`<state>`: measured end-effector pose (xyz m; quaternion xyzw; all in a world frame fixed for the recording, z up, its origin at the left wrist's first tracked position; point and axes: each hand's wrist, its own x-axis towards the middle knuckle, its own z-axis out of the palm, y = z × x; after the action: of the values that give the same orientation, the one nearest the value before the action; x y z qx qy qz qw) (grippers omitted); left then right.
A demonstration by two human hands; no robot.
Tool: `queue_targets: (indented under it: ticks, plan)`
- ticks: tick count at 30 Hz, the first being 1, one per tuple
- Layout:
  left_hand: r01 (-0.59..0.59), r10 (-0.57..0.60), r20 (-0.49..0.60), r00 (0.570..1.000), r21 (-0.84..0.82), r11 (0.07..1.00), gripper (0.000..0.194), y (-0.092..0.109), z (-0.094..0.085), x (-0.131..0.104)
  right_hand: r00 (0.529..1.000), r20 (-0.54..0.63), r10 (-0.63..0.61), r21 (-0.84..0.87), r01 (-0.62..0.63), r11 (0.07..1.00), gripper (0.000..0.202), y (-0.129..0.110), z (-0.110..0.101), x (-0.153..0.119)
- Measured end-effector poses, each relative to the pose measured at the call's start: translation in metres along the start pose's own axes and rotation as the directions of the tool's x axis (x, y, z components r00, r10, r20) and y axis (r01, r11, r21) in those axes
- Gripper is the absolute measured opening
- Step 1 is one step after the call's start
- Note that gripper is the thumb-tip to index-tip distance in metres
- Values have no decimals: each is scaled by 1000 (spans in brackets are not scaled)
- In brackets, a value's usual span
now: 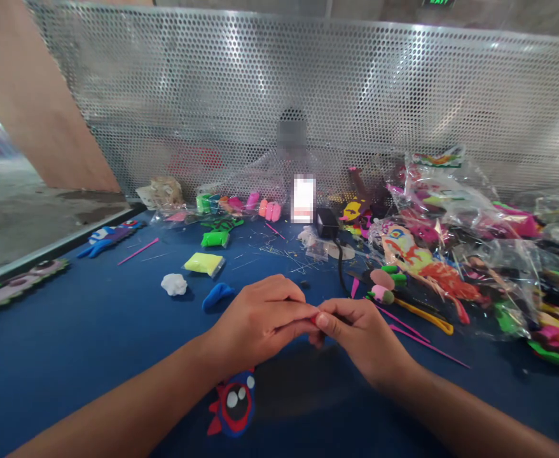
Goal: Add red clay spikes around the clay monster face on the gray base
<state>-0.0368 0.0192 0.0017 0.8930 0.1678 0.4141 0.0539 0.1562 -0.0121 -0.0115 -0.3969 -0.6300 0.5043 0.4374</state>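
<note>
Between both hands' fingertips, red clay (pixel 314 319)

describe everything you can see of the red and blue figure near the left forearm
The red and blue figure looks like soft modelling clay. A blue border surrounds a red ring and dark centre with two white ovals; another white oval sits upper right. Red spikes jut leftward. It lies on the blue tabletop, its top partly hidden by the left forearm; contact is unclear.

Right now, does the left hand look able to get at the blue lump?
Probably yes: the blue lump lies on the table close beside the left hand, with nothing over it. But that hand is pinching a small red piece along with the right hand, so its fingers aren't free.
</note>
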Motion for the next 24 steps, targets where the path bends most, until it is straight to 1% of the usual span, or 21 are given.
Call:
queue_targets:
  ticks: [2,7,10,15,19,24]
  plan:
    - [-17,17,-14,1000,-6,1000,11,0,0,0,1000,3,5,7,-5,1000,28,-1,0,-1]
    - [-46,47,-32,998,11,999,10,-3,-1,0,998,45,49,199,-57,978,24,6,1,-2]
    - [-47,48,-35,998,26,999,10,-4,-1,0,996,60,59,235,-72,969,23,9,1,-2]
    - [-35,37,-44,998,39,999,14,-2,0,0,999,-9,53,166,-51,985,25,11,1,-2]
    - [-29,32,-63,998,47,998,13,-2,0,0,997,-52,49,135,-41,990,27,12,1,-1]
    - [-35,37,-42,998,57,998,12,-1,-1,0,997,-75,12,-25,-14,1000,37,6,1,-2]
